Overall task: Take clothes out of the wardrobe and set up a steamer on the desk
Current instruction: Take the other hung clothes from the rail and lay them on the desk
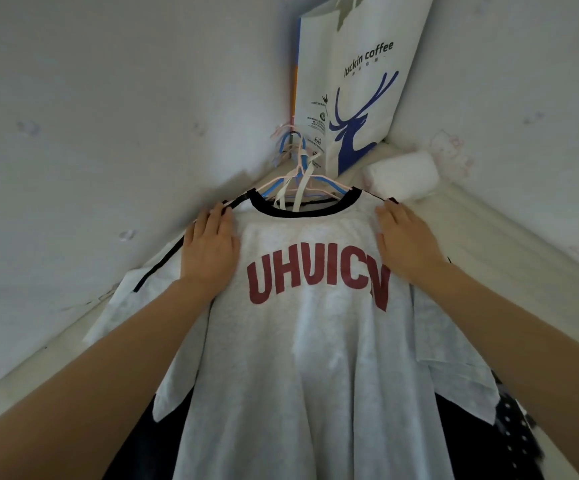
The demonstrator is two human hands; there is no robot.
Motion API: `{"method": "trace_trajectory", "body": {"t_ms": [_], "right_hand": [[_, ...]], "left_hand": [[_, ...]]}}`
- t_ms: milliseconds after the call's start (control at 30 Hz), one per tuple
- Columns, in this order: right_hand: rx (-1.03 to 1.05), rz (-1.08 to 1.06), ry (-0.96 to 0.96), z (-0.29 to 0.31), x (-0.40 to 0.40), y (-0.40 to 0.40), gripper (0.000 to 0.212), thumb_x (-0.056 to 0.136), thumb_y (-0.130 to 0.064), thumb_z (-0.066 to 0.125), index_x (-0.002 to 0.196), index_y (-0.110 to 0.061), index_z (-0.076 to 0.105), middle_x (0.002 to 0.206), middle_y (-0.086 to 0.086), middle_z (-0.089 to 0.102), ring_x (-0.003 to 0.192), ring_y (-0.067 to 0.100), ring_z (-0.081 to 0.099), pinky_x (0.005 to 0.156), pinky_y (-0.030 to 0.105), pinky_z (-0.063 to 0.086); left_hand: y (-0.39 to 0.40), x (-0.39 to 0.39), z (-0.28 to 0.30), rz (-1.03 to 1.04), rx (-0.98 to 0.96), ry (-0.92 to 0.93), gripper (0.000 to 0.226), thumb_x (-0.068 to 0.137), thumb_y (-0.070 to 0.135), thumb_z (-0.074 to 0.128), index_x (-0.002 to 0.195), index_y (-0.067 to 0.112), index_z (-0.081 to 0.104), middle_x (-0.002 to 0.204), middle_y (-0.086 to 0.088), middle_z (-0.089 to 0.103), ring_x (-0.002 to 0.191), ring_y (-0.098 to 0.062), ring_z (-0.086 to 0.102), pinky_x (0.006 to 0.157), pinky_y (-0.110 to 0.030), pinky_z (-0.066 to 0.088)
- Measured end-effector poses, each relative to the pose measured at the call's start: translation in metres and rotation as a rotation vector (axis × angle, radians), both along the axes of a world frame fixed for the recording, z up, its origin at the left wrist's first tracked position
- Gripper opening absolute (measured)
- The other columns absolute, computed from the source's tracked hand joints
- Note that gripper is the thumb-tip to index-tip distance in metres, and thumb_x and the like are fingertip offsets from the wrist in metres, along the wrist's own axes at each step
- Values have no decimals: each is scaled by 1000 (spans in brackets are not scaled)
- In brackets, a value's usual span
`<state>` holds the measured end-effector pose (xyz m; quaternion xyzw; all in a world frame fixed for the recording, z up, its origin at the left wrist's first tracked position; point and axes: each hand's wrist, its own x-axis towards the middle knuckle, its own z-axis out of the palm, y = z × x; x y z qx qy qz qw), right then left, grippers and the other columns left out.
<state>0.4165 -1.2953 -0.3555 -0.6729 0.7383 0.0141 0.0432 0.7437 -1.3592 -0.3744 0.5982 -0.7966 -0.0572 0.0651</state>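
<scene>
A light grey T-shirt (316, 358) with a black collar and red letters hangs on a hanger in front of me, seen from below. My left hand (208, 247) lies flat on its left shoulder, fingers reaching the seam. My right hand (407, 240) lies flat on its right shoulder. Both hands press on the fabric; whether the fingers curl around the hanger underneath is hidden. Several blue, pink and white hangers (302, 174) bunch together above the collar. No steamer or desk is in view.
A white paper bag (354, 81) with a blue deer print hangs in the upper corner. A white rolled cloth (402, 174) rests on a ledge beside it. Dark garments (482, 445) hang behind the T-shirt. White walls close in left and right.
</scene>
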Motion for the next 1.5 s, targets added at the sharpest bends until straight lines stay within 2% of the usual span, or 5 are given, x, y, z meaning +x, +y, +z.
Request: {"method": "trace_trajectory", "body": {"t_ms": [267,567,900,1100,1500], "right_hand": [[105,-119,-51,-5,51,102,55,100,-27,39,149,-8,25,157,13,24,146,32,19,119,44,20],[216,-224,-39,3,116,253,58,100,-27,34,151,-6,16,159,13,16,147,29,14,120,40,17],[99,-458,-212,33,172,395,52,101,-30,38,148,-8,28,149,10,36,142,25,27,118,35,24],[43,-661,-315,56,199,468,46,101,-30,39,144,-13,35,144,6,43,137,22,35,115,33,27],[-79,-1035,-392,66,266,631,41,101,-31,40,139,-15,41,139,2,49,130,21,41,107,34,37]], "left_hand": [[88,28,5,-86,153,-72,53,103,30,25,152,14,17,161,-6,14,149,-26,5,120,-44,8],[190,61,14,-219,153,-74,54,92,25,53,143,12,40,149,-10,40,143,-31,27,114,-52,21],[291,45,33,-382,116,73,43,92,19,55,134,9,51,131,-9,58,135,-31,39,112,-49,29],[352,20,46,-591,161,226,36,90,15,55,125,7,56,117,-9,64,116,-28,51,91,-39,49],[509,-1,64,-971,234,323,24,91,14,58,114,11,62,102,-4,68,101,-21,58,71,-27,49]]}}
